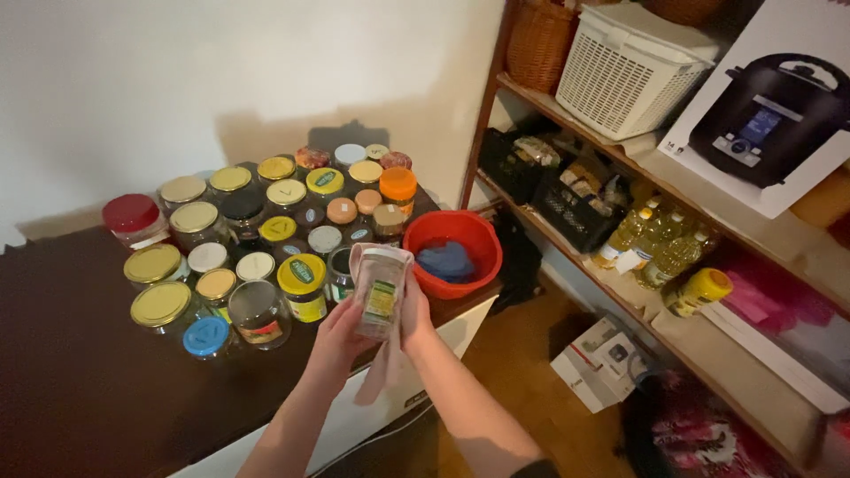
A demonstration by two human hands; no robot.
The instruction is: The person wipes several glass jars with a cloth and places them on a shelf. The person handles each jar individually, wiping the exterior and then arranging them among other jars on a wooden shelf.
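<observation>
Left hand and right hand both clasp a clear glass jar wrapped partly in a pale cloth, held upright above the dark table's edge, as if for wiping. Many lidded jars crowd behind; a red bowl sits just beside.

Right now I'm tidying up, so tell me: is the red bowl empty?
No, the red bowl at the table's edge holds a blue cloth inside it.
</observation>
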